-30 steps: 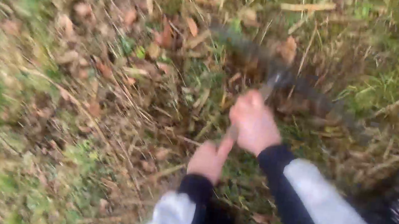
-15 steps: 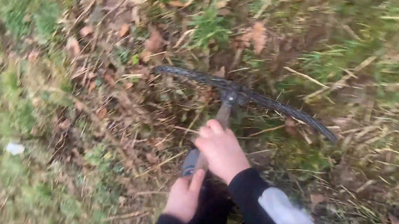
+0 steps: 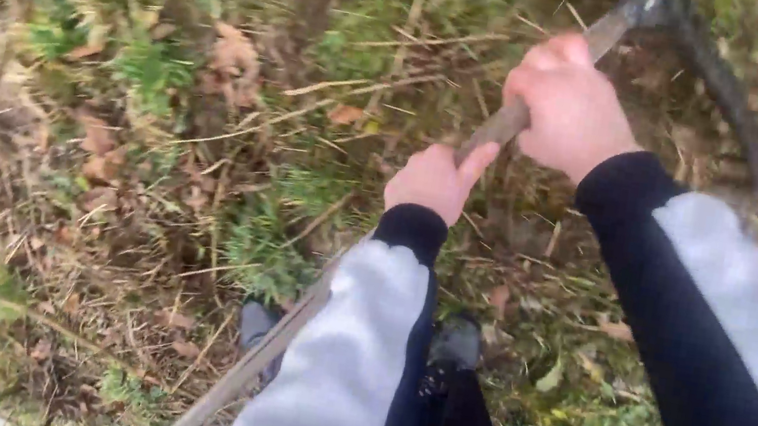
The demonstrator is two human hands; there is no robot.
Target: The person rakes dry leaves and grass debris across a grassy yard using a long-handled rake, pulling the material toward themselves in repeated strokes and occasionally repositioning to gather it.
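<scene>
Over a patch of grass [image 3: 135, 66] and dead leaves [image 3: 98, 151], a long wooden handle [image 3: 502, 126] is held slantwise by both hands. The right hand [image 3: 569, 111] is closed round the handle high up, near the dark curved metal head [image 3: 719, 79], which is seen at the upper right edge, partly cut off by the frame and blurred. The left hand [image 3: 434, 181] is closed round the same handle lower down, its thumb laid along the wood. The two hands are near each other but apart, with a short stretch of bare handle between them. Below the left hand the handle is hidden behind the left sleeve [image 3: 347, 359], then shows again toward the lower left, running down to the bottom edge. Both sleeves are pale grey with black cuffs; the right sleeve [image 3: 742, 327] fills the lower right corner. Beneath the arms, two dark shoes [image 3: 458, 343] are seen on the ground among dry stalks [image 3: 357, 90] and leaf litter. Whether the metal head touches the ground cannot be told.
</scene>
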